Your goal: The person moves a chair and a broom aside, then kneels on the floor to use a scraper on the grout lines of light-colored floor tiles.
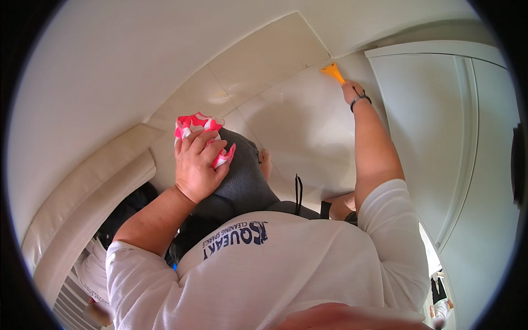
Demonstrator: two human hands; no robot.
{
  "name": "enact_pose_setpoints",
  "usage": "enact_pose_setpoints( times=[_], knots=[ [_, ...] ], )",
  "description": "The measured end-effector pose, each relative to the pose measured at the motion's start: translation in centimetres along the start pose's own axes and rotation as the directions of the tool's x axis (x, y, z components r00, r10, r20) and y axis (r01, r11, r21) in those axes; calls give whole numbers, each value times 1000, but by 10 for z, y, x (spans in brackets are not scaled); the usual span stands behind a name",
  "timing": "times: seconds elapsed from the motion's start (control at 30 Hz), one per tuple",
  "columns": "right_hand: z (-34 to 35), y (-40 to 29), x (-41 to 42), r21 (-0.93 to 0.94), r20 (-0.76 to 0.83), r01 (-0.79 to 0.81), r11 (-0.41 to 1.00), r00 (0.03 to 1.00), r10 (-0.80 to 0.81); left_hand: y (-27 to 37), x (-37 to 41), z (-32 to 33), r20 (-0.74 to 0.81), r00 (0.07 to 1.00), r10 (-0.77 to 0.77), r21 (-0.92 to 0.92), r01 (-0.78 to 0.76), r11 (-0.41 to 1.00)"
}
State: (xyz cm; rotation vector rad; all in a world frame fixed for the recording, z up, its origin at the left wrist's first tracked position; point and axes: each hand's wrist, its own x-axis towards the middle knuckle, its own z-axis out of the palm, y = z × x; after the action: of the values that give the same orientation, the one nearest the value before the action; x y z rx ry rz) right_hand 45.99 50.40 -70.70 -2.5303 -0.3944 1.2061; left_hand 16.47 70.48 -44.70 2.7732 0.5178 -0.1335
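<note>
In my left hand (200, 163) is a bunched pink and white cloth (194, 123), pressed against the knee of my grey trousers (243, 165). My right arm reaches far forward. My right hand (353, 91) grips a yellow scraper (333, 71) by its handle, which my fingers mostly hide. The scraper's wide end is at the glossy floor tiles (297, 107), close to the corner where wall and floor meet. Whether its edge touches the tile, I cannot tell.
A white cabinet with sliding doors (425, 123) stands along the right. On the left runs a cream padded bed frame or bench (95, 177). White walls (123, 62) close off the far side. Other people (93, 264) show at the lower left and, small, at the lower right (440, 295).
</note>
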Motion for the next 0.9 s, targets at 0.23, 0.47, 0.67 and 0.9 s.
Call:
enact_pose_setpoints(
  times=[0.23,0.47,0.67,0.9],
  knots=[
    [28,33,2,88,-154,171,981,976,-156,2,0,0,6,999,-34,26,34,999],
    [7,-11,14,23,-83,55,998,995,-53,4,0,1,6,1000,-27,22,27,999],
    [22,19,14,149,-30,135,980,991,-132,1,-2,5,4,999,-42,45,42,998],
    [13,-10,5,111,-26,55,992,998,-53,3,-1,3,-10,1000,-15,28,15,999]
  ],
)
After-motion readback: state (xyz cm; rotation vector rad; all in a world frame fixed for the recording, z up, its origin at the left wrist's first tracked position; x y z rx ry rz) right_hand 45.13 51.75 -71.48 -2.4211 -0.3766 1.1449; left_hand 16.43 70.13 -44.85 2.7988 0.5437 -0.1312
